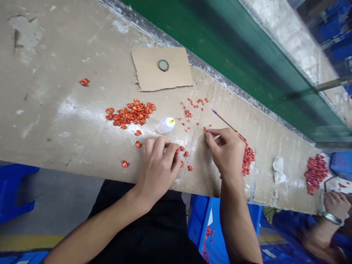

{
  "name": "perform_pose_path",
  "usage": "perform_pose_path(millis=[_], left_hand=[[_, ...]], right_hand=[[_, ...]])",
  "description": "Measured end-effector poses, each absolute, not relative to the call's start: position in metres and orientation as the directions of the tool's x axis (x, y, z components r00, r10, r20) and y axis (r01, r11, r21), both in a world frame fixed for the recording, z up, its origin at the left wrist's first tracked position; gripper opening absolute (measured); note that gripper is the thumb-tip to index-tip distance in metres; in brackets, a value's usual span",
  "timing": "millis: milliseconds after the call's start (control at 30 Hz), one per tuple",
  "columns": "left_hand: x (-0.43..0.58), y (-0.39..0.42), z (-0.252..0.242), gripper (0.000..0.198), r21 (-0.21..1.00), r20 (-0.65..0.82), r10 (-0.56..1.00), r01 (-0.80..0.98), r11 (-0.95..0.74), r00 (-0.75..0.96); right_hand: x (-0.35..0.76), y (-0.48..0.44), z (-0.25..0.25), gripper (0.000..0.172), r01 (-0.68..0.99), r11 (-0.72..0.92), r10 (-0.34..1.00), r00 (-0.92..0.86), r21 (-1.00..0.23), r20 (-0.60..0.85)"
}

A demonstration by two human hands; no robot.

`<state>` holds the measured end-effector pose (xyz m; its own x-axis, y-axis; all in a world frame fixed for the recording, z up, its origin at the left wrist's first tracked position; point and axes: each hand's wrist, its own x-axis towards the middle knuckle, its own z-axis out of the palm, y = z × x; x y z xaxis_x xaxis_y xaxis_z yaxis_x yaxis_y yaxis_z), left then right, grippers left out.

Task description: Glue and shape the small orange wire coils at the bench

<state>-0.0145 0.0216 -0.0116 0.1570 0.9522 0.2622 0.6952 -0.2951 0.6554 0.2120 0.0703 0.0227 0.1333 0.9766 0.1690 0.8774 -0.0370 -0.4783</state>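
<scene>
My left hand (161,167) rests low over the table, thumb and forefinger pinched on a small striped orange-red piece (177,150). Several similar pieces (186,154) lie just right of those fingertips. My right hand (228,152) is closed in a pinch, with a tiny orange-red bit (204,129) at its fingertips. Beyond it, more tiny bits (188,114) are scattered. Above my left hand a small white bottle (165,125) with a yellow tip lies tilted. Left of the bottle is a pile of shiny striped orange pieces (132,113).
A bottle cap (163,65) sits on a cardboard piece (176,80). A thin purple-tipped stick (224,120) reaches a red heap (248,157) beside my right wrist. Crumpled white material (278,169) lies farther right, near another red heap (316,172) and another person's hand (337,205). A green belt (220,44) borders the table.
</scene>
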Motion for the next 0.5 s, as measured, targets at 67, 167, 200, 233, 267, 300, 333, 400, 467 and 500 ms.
perform_pose_path(millis=[67, 167, 200, 233, 267, 300, 333, 400, 467, 500], left_hand=[[-0.014, 0.022, -0.011, 0.015, 0.648, 0.268, 0.950, 0.701, -0.298, 0.157], [-0.015, 0.022, -0.011, 0.016, 0.649, 0.266, 0.950, 0.699, -0.300, 0.161], [-0.015, 0.022, -0.011, 0.016, 0.651, 0.266, 0.950, 0.697, -0.301, 0.162], [-0.015, 0.022, -0.011, 0.016, 0.652, 0.265, 0.950, 0.695, -0.303, 0.165], [-0.015, 0.022, -0.011, 0.015, 0.652, 0.263, 0.950, 0.695, -0.303, 0.167], [-0.015, 0.022, -0.011, 0.015, 0.651, 0.263, 0.950, 0.696, -0.303, 0.168], [-0.015, 0.022, -0.011, 0.014, 0.650, 0.263, 0.950, 0.697, -0.303, 0.168], [-0.015, 0.022, -0.011, 0.014, 0.653, 0.264, 0.950, 0.695, -0.302, 0.165], [-0.015, 0.021, -0.011, 0.014, 0.658, 0.260, 0.952, 0.691, -0.299, 0.164], [-0.015, 0.021, -0.011, 0.013, 0.660, 0.257, 0.952, 0.690, -0.298, 0.165]], right_hand=[[0.209, 0.071, 0.019, 0.016, 0.883, -0.042, 0.974, 0.141, -0.468, 0.177], [0.204, 0.076, 0.015, 0.017, 0.885, -0.038, 0.970, 0.144, -0.464, 0.196], [0.203, 0.078, 0.014, 0.016, 0.884, -0.034, 0.972, 0.138, -0.466, 0.192], [0.202, 0.079, 0.014, 0.015, 0.882, -0.032, 0.974, 0.132, -0.469, 0.182], [0.202, 0.081, 0.014, 0.014, 0.881, -0.030, 0.977, 0.125, -0.472, 0.171], [0.201, 0.082, 0.015, 0.014, 0.883, -0.029, 0.979, 0.119, -0.469, 0.163], [0.201, 0.083, 0.016, 0.013, 0.887, -0.026, 0.981, 0.111, -0.461, 0.160], [0.201, 0.083, 0.018, 0.012, 0.899, -0.020, 0.981, 0.102, -0.437, 0.165], [0.202, 0.083, 0.020, 0.010, 0.907, -0.024, 0.981, 0.103, -0.419, 0.166], [0.203, 0.083, 0.020, 0.010, 0.908, -0.032, 0.982, 0.108, -0.418, 0.158]])
